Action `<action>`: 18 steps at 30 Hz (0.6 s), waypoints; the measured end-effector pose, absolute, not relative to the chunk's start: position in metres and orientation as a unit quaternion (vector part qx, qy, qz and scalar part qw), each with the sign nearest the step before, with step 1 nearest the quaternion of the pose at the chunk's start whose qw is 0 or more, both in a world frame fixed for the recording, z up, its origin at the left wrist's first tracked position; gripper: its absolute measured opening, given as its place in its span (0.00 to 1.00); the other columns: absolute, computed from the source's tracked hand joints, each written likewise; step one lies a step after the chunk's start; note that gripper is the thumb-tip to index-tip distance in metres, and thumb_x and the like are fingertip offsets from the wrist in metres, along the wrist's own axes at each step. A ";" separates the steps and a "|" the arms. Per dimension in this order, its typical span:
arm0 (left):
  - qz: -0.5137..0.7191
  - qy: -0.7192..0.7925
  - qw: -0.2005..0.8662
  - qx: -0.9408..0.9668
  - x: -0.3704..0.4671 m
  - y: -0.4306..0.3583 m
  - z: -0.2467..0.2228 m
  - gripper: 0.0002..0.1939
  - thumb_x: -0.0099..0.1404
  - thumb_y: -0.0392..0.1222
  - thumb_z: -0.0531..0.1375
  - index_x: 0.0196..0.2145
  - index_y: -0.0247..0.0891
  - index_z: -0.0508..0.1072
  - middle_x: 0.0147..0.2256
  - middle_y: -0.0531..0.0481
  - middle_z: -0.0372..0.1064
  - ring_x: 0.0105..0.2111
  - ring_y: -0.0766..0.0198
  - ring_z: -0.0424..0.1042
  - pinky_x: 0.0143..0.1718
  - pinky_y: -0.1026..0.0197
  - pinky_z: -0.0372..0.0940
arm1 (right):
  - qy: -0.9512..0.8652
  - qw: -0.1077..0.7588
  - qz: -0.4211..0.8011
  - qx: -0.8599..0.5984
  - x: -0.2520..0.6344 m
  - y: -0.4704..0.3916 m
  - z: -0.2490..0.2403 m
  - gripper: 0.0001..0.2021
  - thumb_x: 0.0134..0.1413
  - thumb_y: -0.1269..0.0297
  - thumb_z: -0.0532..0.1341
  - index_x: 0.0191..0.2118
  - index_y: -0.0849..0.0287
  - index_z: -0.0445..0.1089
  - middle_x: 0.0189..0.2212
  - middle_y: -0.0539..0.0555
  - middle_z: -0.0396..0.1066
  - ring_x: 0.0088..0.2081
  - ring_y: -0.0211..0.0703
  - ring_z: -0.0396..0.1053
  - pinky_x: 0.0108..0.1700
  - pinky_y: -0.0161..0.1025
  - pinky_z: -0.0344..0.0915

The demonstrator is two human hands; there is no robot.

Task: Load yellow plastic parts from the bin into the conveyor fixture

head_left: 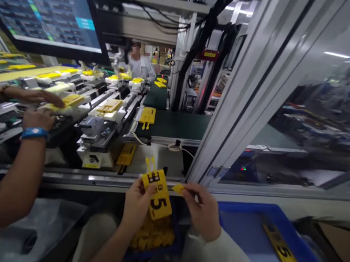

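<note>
My left hand (pixel 138 203) grips a flat yellow part (pixel 163 198) by its left edge, with a black "5" and other dark marks facing up. Two thin yellow prongs stick out from its far end. Just to the right, my right hand (pixel 203 212) pinches a small yellow piece (pixel 178 189) between thumb and fingers, apart from the marked part. Below my left hand, a bin holds a heap of small yellow pieces (pixel 153 237).
A blue tray (pixel 249 208) with a yellow "5" part (pixel 279 247) lies at the right. At the left, a co-worker's hands (pixel 41 108) touch the fixtures. A metal post (pixel 252 86) rises beside the green conveyor (pixel 179 125). A monitor (pixel 44 6) hangs upper left.
</note>
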State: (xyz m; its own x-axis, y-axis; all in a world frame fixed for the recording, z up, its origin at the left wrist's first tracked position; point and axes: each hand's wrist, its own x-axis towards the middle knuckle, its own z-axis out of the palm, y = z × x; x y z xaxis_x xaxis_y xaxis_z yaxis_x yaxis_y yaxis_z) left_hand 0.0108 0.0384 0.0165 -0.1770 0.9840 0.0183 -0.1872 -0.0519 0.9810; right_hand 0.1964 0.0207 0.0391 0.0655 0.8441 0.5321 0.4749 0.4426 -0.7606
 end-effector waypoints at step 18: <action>0.519 0.452 0.569 0.450 -0.002 0.012 0.010 0.19 0.60 0.51 0.61 0.45 0.38 0.70 0.39 0.49 0.73 0.38 0.61 0.71 0.40 0.62 0.66 | -0.686 0.398 0.346 -0.501 0.145 0.031 0.018 0.14 0.61 0.58 0.55 0.47 0.59 0.68 0.40 0.57 0.73 0.41 0.46 0.71 0.44 0.42 0.67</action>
